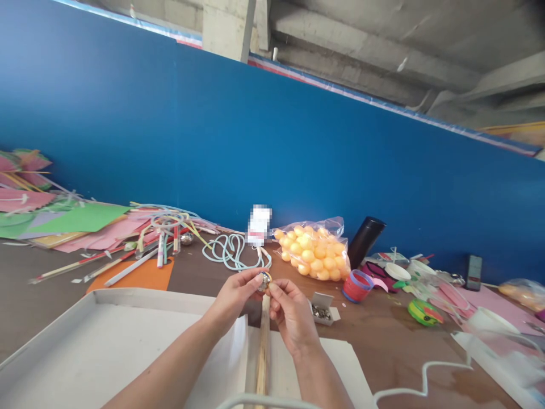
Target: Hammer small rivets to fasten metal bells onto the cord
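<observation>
My left hand (236,292) is closed around a small shiny silver ball (264,282), held between thumb and fingers over the table. My right hand (292,312) meets it from the other side, its thumb and fingertips pinched against the ball's edge. Whatever lies between those right fingertips is too small to make out. Below the hands, a pale wooden stick (264,352) runs down toward me between my forearms. Just right of my right hand stands a little open white box (327,321) of small shiny metal pieces.
Behind the hands lies a clear bag of orange balls (315,253), with a black bottle (366,241) and red tape roll (356,286) beside it. A large white tray (140,295) fills the near left. Coiled pale blue cord (230,253) and a blue partition (255,130) stand farther back.
</observation>
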{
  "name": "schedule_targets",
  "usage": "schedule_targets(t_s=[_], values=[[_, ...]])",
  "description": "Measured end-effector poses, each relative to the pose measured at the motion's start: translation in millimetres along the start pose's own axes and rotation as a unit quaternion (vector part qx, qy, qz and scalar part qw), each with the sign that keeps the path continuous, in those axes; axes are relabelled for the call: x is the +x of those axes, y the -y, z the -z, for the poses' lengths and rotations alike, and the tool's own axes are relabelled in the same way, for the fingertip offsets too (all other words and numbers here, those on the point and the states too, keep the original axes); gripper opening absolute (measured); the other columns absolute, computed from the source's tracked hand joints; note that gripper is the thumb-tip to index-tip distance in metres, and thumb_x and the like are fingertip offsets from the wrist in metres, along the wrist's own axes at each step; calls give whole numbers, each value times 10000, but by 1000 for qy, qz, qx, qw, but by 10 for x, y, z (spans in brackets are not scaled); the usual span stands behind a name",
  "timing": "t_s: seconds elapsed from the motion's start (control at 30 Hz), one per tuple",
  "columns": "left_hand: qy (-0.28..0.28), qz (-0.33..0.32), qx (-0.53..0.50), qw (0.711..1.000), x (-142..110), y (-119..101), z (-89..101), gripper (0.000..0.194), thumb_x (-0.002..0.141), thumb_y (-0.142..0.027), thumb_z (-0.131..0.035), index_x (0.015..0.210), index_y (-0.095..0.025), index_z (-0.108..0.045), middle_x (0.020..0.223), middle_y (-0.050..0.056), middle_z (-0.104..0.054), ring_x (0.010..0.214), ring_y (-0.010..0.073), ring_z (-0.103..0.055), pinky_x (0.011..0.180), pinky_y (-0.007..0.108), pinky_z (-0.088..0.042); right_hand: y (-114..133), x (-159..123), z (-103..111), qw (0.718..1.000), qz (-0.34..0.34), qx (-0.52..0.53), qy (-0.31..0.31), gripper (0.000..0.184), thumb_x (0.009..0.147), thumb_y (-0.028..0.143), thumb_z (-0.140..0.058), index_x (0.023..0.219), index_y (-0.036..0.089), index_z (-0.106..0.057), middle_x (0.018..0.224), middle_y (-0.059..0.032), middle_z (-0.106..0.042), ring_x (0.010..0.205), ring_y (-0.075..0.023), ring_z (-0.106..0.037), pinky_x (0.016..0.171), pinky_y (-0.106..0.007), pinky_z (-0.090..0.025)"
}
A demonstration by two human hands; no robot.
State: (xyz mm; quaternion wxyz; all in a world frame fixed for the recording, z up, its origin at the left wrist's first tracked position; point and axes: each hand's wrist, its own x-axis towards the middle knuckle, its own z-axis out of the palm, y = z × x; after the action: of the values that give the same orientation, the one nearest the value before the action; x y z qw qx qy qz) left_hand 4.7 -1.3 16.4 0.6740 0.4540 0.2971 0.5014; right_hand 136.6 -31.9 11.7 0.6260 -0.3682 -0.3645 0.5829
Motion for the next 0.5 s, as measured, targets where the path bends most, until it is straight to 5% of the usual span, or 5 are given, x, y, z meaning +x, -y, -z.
schedule_targets(t_s=[0.5], values=[[-1,-12,17,1000,-24,-21,-18,389,712,-343,-655,1063,-174,-657,849,57,-658,669,127,-570,673,266,-445,1,-12,-44,1000,4,-29,-6,239,702,335,-704,702,172,-530,541,53,-542,401,-45,-405,383,-157,-376]])
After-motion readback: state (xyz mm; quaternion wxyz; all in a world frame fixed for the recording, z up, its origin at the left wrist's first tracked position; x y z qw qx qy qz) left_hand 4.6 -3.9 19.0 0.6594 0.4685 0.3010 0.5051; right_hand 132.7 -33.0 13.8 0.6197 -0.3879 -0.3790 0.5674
